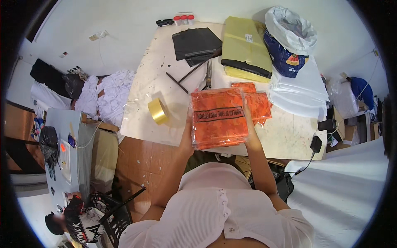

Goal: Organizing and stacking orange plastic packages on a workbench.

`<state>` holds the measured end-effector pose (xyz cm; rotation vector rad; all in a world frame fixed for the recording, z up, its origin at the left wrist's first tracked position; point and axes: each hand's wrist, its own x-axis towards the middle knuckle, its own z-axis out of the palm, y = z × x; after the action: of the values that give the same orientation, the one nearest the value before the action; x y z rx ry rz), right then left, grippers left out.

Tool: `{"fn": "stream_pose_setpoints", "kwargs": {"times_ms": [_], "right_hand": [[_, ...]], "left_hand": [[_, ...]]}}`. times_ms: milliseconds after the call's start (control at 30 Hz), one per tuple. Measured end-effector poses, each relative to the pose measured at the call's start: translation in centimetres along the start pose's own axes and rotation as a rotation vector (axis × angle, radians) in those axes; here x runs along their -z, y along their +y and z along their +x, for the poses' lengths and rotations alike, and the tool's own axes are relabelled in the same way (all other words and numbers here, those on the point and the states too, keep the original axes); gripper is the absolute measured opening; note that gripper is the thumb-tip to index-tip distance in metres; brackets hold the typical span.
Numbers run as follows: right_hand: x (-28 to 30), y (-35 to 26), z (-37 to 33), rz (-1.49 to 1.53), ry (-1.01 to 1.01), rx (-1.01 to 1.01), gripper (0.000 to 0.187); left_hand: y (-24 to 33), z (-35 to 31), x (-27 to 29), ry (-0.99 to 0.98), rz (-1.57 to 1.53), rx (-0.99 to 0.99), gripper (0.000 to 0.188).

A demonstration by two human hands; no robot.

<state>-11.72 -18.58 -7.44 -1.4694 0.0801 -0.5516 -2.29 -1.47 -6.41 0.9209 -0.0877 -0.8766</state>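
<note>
Between my two hands is a stack of orange patterned cloth packs in clear plastic (pixel 219 131), with a dark printed strip across its top. My left hand (pixel 187 133) is closed against its left side, and my right hand (pixel 251 131) grips the right side; the packs hide some of the fingers. Just beyond, more orange packs (pixel 259 106) lie on the table (pixel 142 78). To the left of the stack stands a roll of gold tape (pixel 157 111). Scissors (pixel 208 75) and a black T-shaped bar (pixel 180 81) rest farther back.
Dark plastic bags (pixel 196 43), folded yellow bags (pixel 247 45), a large blue-and-white sack (pixel 287 45) and white sheets (pixel 297 91) occupy the far table. A power adapter (pixel 316 144) hangs at the right edge. Left, a person (pixel 78 217) sits near a grey table (pixel 62 124).
</note>
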Motion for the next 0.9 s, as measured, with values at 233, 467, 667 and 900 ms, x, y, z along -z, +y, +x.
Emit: {"fn": "stream_pose_setpoints", "kwargs": {"times_ms": [233, 467, 667, 900], "right_hand": [[-2.4, -2.4, 0.6, 0.417, 0.129, -0.395, 0.069], [0.6, -0.1, 1.1, 0.384, 0.209, -0.390, 0.067], [0.7, 3.6, -1.7, 0.604, 0.194, -0.429, 0.065], [-1.4, 2.6, -2.0, 0.632, 0.207, -0.388, 0.064]], "left_hand": [[-0.7, 0.3, 1.8, -0.144, 0.111, -0.156, 0.063], [-0.4, 1.4, 2.1, 0.016, -0.057, -0.008, 0.058], [-2.4, 0.9, 2.3, 0.148, 0.182, -0.051, 0.059], [-4.2, 1.3, 4.4, -0.065, 0.207, -0.200, 0.066]]}}
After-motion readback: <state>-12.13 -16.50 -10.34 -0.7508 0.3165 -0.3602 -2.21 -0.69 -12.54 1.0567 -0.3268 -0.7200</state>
